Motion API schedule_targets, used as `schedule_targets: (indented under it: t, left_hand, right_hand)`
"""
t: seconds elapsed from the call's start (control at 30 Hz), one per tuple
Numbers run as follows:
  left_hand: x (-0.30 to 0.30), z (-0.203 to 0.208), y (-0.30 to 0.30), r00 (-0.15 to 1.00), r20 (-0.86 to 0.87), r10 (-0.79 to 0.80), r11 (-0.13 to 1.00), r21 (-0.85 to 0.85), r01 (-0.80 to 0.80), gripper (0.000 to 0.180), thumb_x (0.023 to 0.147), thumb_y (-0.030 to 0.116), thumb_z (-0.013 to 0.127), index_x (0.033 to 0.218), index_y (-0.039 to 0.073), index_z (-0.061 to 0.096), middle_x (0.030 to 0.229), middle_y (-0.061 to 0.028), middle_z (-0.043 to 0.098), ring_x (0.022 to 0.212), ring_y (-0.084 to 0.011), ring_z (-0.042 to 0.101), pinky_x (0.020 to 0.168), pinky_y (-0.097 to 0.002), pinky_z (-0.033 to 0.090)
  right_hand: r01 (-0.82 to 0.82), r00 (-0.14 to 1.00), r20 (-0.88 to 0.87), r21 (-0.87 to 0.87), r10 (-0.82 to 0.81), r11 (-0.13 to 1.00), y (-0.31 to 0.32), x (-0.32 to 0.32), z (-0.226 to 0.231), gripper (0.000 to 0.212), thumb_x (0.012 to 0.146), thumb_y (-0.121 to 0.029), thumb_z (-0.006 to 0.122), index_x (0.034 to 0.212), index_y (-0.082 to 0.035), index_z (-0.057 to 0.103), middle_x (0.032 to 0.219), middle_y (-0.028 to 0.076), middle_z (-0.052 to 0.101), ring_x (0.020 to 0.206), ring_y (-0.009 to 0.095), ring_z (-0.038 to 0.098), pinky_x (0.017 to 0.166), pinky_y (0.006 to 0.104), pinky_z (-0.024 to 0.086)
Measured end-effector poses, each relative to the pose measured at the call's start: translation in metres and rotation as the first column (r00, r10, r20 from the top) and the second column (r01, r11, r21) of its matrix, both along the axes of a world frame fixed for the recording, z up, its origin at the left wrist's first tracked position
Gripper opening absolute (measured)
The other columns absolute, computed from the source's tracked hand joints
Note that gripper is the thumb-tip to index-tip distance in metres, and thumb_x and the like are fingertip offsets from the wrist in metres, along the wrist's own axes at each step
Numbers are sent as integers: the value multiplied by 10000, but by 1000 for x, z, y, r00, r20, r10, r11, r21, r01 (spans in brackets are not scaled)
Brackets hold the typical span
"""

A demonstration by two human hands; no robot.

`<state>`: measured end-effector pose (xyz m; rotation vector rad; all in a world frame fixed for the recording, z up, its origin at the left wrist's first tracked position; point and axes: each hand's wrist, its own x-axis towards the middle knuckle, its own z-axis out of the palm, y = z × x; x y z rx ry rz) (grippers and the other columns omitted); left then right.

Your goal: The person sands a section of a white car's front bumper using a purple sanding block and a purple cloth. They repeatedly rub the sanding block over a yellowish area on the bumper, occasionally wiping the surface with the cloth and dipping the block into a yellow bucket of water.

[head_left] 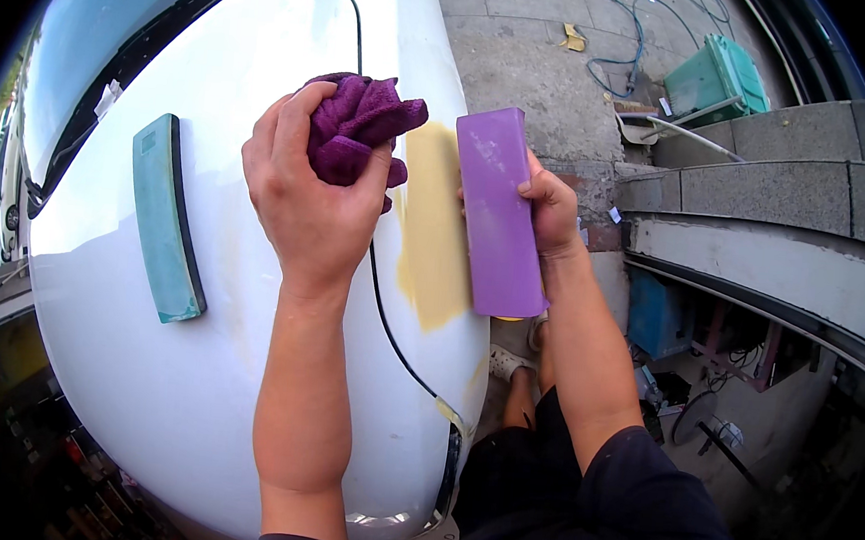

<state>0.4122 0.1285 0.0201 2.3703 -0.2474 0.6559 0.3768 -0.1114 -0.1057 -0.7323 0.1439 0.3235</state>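
Observation:
My left hand (314,197) grips a bunched purple cloth (360,130) above the white car hood (243,397), near the dark seam beside the fender. In my right hand (551,210) is a long purple sanding block (500,210), my thumb on its near side and the other fingers mostly hidden behind it. The block has pale dusty smears and stands over the outer edge of a yellowish filler patch (430,240) on the fender. A teal sanding block (165,216) with a dark underside lies on the hood to the left, apart from both hands.
The windshield (130,8) and wiper edge border the hood at upper left. To the right are a green bin (717,79), a blue hose (634,43) on the paving, a stone step (769,188) and a blue box (660,314). My feet are beside the fender.

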Motion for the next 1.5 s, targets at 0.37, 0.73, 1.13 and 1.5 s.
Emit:
schedule_targets:
  t: [0.37, 0.73, 1.13, 1.5]
  left_hand:
    - [2, 0, -2, 1000, -3, -4, 1000, -26, 4, 578, 769, 139, 919, 1311, 125, 718, 1254, -98, 721, 1156, -338, 634, 1006, -467, 520]
    - [-9, 1, -5, 989, -134, -58, 968, 236, 89, 642, 752, 194, 951, 1353, 157, 728, 1357, -116, 696, 1248, -345, 640, 1046, -450, 540]
    - [-14, 9, -8, 969, -244, -47, 913, 382, 140, 799, 770, 624, 887, 1317, 66, 722, 1545, -130, 597, 1467, -381, 457, 1222, -534, 291]
    - [-7, 17, 0, 921, -327, -210, 918, 259, 301, 750, 808, 592, 887, 1326, 74, 728, 1504, -149, 622, 1455, -354, 491, 1239, -513, 246]
  right_hand:
    - [57, 988, -100, -480, -119, 875, 21, 36, 29, 499, 1155, -403, 584, 1495, -38, 570, 1281, 105, 711, 1086, 157, 688, 913, 359, 591]
    - [93, 995, -50, 306, -82, 948, 13, -25, 62, 647, 1204, -490, 376, 1637, -14, 454, 1483, 293, 619, 1205, 410, 724, 980, 514, 637]
    - [32, 993, 99, 330, -68, 943, 26, -16, 40, 616, 1183, -418, 468, 1657, -27, 428, 1529, 180, 624, 1324, 293, 673, 1084, 421, 590]
    - [-74, 992, 122, 505, 13, 860, 41, -29, 26, 607, 1162, -401, 535, 1637, -32, 458, 1518, 145, 631, 1341, 263, 660, 1153, 428, 548]
